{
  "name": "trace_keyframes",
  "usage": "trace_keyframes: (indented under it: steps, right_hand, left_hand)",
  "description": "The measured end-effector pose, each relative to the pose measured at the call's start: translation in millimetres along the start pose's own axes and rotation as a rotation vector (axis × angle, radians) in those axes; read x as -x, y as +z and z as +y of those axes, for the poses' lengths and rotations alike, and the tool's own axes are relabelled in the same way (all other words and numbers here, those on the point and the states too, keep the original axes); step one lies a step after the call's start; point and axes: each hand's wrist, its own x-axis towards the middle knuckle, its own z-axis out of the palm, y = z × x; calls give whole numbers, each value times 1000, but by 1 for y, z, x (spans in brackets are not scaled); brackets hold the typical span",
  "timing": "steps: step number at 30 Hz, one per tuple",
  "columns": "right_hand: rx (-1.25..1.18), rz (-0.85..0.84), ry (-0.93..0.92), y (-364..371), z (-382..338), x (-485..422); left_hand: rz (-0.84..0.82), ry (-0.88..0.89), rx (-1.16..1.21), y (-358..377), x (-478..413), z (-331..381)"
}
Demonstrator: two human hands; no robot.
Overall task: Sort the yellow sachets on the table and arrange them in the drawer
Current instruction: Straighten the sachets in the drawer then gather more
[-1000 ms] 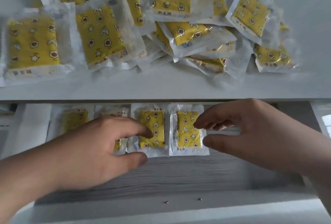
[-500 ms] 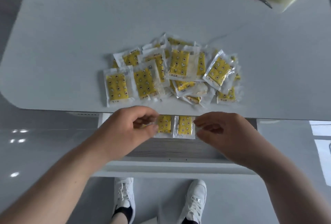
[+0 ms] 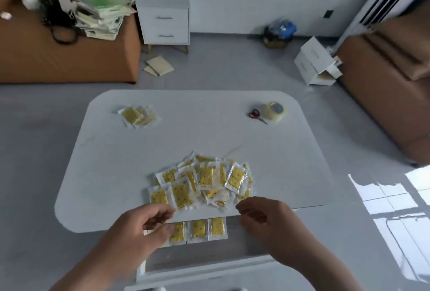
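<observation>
Left hand (image 3: 144, 230) curls over the drawer (image 3: 204, 265) row (image 3: 197, 231), grip unclear; right hand (image 3: 265, 221) is loose, empty. Better to lay the next sachet from the pile (image 3: 204, 179) flat, edge to edge.

The white rounded tabletop (image 3: 209, 127) bears a heap of yellow plastic sachets (image 3: 202, 181), a smaller pile (image 3: 138, 116), red-handled scissors (image 3: 256, 115) and probably clear tape (image 3: 274, 110).

Single head-worn wide-angle view; high above the table (image 3: 186, 132), well back, facing forward and down
</observation>
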Motion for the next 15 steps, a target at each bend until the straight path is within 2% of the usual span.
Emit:
trace_keyframes:
  steps: [8, 15]
  right_hand:
    - [-17, 109, -42, -13, -91, 71]
    - [32, 10, -115, 3, -134, 64]
  left_hand:
    - [-42, 132, -48, -81, 76, 66]
    - [55, 111, 37, -127, 99, 62]
